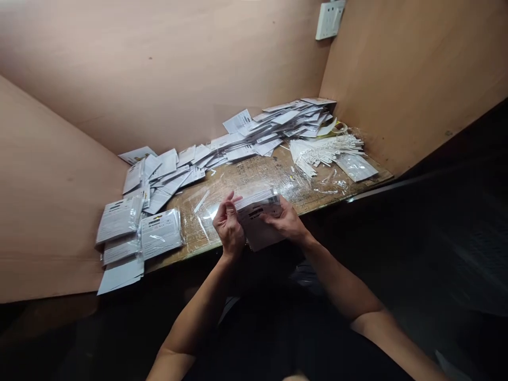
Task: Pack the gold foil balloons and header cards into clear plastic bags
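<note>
Stack of printed cards [262,230], held at the front edge [325,207] of a wooden tabletop [222,193], which it overlaps in this view. The right hand [291,222] is clamped on its right side, thumb across the printed face; the left hand [230,227] is cupped at its left side, and whether those fingers grip cannot be told.

The tabletop, worn and glossy in places, is enclosed by a back wall [159,79], a left panel [51,185] and a right panel [405,79]; a socket plate [330,20] is mounted high by the right rear corner. A long heap of cards [242,152] follows the back wall. Wrapped packets [161,233] occupy the left end, with loose sheets [121,276] reaching the front edge. White sticks [323,151] lie fanned at the right, beside a clear packet [357,166].

Between heap and front edge, a band of exposed wood with small scraps widens toward the middle, just beyond the hands. Both forearms enter from below, across the dark area before the edge.
</note>
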A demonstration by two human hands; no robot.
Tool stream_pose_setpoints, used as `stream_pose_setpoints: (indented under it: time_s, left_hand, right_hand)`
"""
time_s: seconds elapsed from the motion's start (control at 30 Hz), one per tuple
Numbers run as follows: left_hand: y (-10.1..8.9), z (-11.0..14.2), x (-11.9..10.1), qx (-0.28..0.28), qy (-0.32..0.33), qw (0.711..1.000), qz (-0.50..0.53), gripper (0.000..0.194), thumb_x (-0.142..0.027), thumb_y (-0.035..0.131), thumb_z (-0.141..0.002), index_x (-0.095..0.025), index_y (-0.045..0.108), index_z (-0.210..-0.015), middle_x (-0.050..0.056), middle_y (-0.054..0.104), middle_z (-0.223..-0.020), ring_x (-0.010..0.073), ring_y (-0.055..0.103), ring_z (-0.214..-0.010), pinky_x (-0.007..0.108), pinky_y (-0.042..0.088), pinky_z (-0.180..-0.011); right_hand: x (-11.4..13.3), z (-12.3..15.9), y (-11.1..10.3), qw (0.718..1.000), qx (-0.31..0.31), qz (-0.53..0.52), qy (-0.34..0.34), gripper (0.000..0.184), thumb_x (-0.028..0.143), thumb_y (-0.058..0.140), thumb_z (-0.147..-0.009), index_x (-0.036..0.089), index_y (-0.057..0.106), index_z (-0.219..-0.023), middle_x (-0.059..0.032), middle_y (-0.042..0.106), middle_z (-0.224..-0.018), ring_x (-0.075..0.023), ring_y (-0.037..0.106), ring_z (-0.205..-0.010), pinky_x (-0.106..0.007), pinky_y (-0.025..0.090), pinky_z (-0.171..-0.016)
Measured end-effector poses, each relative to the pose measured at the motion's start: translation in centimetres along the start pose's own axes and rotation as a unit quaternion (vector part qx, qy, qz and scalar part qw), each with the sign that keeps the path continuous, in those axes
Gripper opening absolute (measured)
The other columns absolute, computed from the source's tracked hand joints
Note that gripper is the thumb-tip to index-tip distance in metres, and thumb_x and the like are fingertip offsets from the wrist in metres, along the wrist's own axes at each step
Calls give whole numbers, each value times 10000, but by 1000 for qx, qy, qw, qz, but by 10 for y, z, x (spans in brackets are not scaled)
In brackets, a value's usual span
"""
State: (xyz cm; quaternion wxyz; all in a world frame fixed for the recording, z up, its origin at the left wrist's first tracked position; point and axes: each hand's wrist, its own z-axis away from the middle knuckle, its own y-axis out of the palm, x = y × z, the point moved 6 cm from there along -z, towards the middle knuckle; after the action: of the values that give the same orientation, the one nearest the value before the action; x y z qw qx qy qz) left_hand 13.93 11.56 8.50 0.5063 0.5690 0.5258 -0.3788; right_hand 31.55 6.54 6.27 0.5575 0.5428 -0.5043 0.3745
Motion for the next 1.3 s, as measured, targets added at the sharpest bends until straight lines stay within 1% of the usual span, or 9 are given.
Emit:
stream_pose_setpoints:
  time_s: [0.23, 0.37, 0.47, 0.7, 0.77, 0.9, 1.0, 1.13, 1.3]
  left_hand:
    - [-19, -3, 16, -13, -34, 998, 58, 587, -651, 743, -932, -192, 749, -1298, 6, 684, -791, 124, 622, -639, 253, 513, -639]
    - [-22, 2, 19, -29, -25, 998, 58, 497, -654, 734, -932, -203, 755, -1139, 19, 704, -861, 144, 654, -731, 266, 536, -708]
    - [-22, 5, 14, -54, -6, 998, 31, 484, -670, 721, -935, -186, 725, -941, 15, 680, -794, 145, 616, -690, 266, 511, -670]
    - [-24, 9, 12, -61, 16, 998, -25, 509, -658, 760, -909, -181, 678, -753, -2, 628, -682, 131, 562, -624, 261, 466, -612]
    - [-25, 5, 17, -40, -18, 999, 1, 505, -654, 788, -887, -179, 668, -765, -3, 645, -679, 128, 574, -600, 259, 467, -586]
    - [-16, -8, 19, 82, -79, 991, 69, 521, -615, 844, -852, -194, 753, -1144, 51, 787, -900, 175, 713, -734, 300, 568, -691]
    - [-7, -16, 13, 156, -91, 977, 112, 489, -579, 877, -830, -199, 799, -1128, 83, 810, -1006, 210, 755, -864, 339, 603, -797]
    - [-6, -20, 10, 81, -84, 983, 141, 393, -524, 941, -767, -194, 799, -924, 50, 796, -898, 170, 719, -773, 306, 580, -753]
    - [-7, -10, 2, -9, -11, 999, 36, 413, -581, 869, -834, -187, 749, -798, 29, 730, -751, 160, 632, -659, 286, 503, -632]
  right_hand:
    - [0, 0, 9, 999, -34, 34, -22, 530, 474, 949, -756, 243, 647, -1124, -37, 794, -1033, -237, 762, -930, -370, 629, -866]
    - [2, 0, 11, 989, -79, 122, -39, 457, 503, 915, -789, 251, 648, -1060, -36, 783, -958, -248, 747, -861, -378, 627, -805]
    - [6, -2, 13, 975, -124, 178, -48, 452, 523, 913, -778, 252, 652, -1029, -35, 772, -904, -252, 730, -808, -389, 620, -773]
    - [4, -8, 15, 989, -126, 79, -19, 522, 528, 936, -729, 211, 701, -1070, -86, 808, -1050, -282, 759, -955, -422, 626, -881]
    - [5, -7, 14, 989, -125, 71, -22, 519, 526, 940, -727, 207, 703, -1060, -89, 806, -1049, -286, 757, -961, -423, 623, -879]
    - [8, -4, 10, 989, -127, 67, -30, 531, 505, 949, -727, 206, 688, -1080, -89, 799, -1061, -286, 756, -972, -439, 622, -904]
    - [13, -3, 9, 989, -114, 85, -42, 541, 491, 942, -742, 226, 659, -1120, -76, 790, -1075, -283, 757, -985, -443, 624, -917]
    - [20, 0, 9, 981, -131, 122, -74, 526, 473, 930, -763, 247, 623, -1126, -65, 768, -1081, -275, 747, -986, -439, 620, -926]
    - [16, 1, 8, 978, -157, 116, -74, 525, 465, 932, -754, 249, 599, -1097, -63, 754, -1053, -270, 737, -972, -427, 626, -897]
